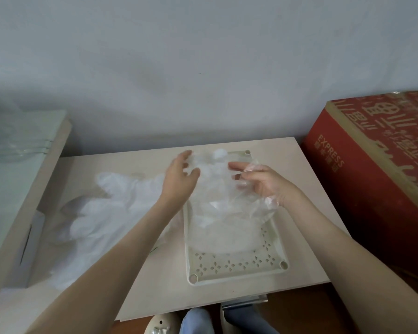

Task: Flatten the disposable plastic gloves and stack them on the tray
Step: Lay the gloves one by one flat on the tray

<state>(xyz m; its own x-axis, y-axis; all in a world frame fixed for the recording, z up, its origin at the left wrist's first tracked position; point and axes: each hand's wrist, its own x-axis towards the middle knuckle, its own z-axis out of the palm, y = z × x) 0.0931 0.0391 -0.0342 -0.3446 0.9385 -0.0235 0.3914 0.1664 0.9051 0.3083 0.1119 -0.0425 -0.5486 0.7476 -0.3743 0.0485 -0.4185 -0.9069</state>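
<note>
A clear plastic glove hangs in the air above the far half of the cream perforated tray. My right hand pinches its right edge between curled fingers and thumb. My left hand touches the glove's left side, with its fingers loosely bent; whether they grip the plastic is unclear. Flattened clear gloves lie on the tray under the held one. A loose pile of crumpled gloves spreads over the table to the left of the tray.
A large red cardboard box stands at the right, close to the tray. A pale box with clear plastic on top borders the left side. The beige tabletop ends near my knees.
</note>
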